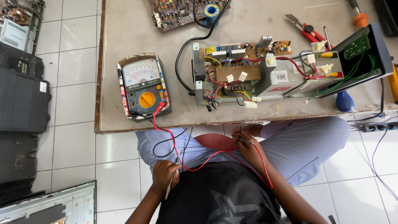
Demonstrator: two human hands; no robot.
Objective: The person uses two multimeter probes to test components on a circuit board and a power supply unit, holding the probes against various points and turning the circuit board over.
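Below, left hand [165, 174] – probe [171, 182], white label [281, 76]

A meter [144, 86] lies on the table at nine o'clock from the opened power unit; its pale dial face [139, 71] is a rounded rectangle with black and red scale arcs. A small white barcode sticker [282, 76] sits on the unit's grey block. Another white label [43, 86] marks the black case on the floor, far at nine o'clock.

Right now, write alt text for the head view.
A seated person's left hand and right hand each hold a meter probe in the lap. Leads run up to an analog multimeter on the table beside an opened power supply unit.
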